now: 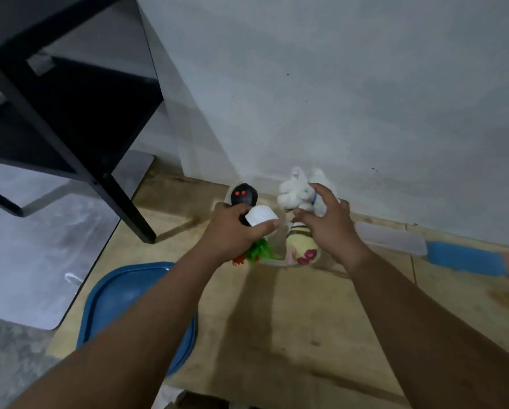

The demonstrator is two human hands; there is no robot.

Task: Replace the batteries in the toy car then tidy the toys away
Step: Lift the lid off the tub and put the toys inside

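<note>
Head view: left hand [237, 228] clenched round black toy [243, 196] w/ white piece; right hand [328, 222] fingers spread, touching white plush [296, 191]; blue lid [123, 293], black table leg [129, 208] nearby.

black toy [243, 195] with red dots, white plush [294, 190], blue lid [120, 293], black table [70, 113].

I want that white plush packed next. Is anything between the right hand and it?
Nothing visible: the right hand is already at the white plush toy, its fingers spread against it. The left hand grips a black toy beside it.
</note>
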